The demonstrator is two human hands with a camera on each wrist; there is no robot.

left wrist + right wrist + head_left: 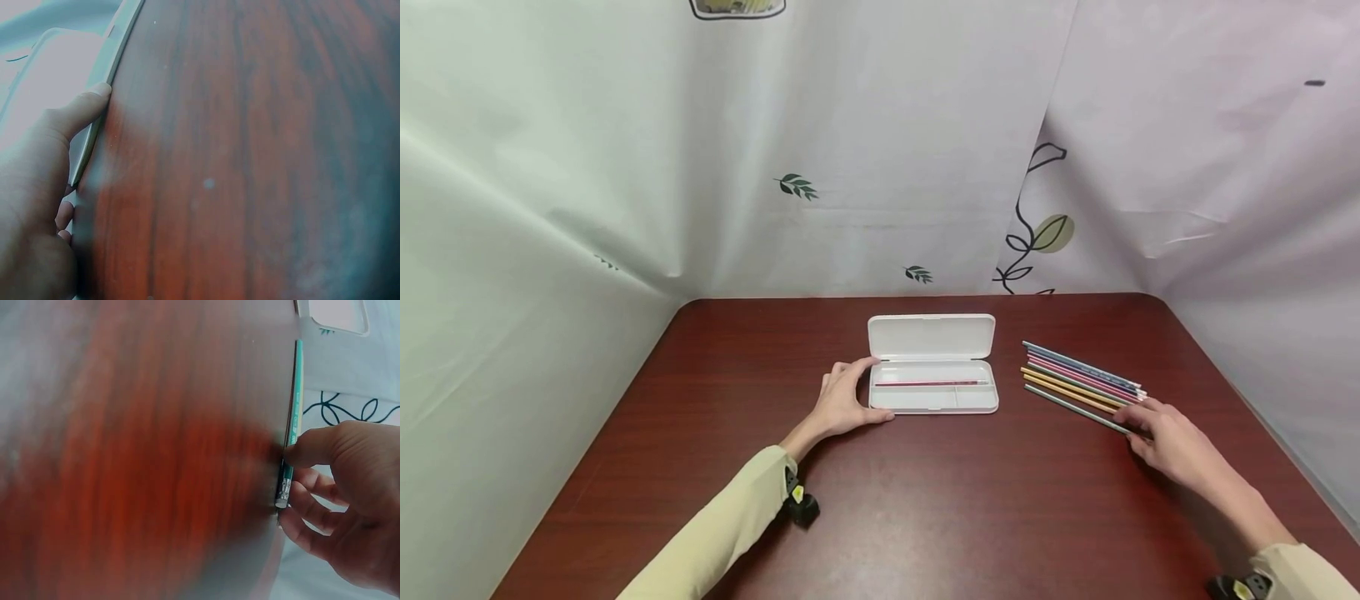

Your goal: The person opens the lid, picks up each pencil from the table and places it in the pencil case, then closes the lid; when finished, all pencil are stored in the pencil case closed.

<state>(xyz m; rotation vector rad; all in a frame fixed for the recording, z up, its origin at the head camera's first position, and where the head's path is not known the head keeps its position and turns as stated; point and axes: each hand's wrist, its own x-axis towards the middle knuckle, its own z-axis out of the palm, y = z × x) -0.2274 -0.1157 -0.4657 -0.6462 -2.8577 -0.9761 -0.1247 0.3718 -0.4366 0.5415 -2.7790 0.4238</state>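
A white pencil case (931,337) lies on the table with its lid raised at the back. Inside it is one red pencil (925,383), lengthwise in the tray. My left hand (838,404) holds the case's left end, thumb on the front edge and fingers at the back corner; the left wrist view shows the thumb against the rim. To the right, several pencils (1063,382) in blue, pink and yellow lie side by side at a slant. My right hand (1176,442) pinches the nearest one, a green pencil (297,394), close to its eraser end.
The dark red wooden table (940,508) carries all of these. White cloth (880,150) with leaf prints hangs behind it and along both sides. A black wrist camera (802,507) sits on the left cuff.
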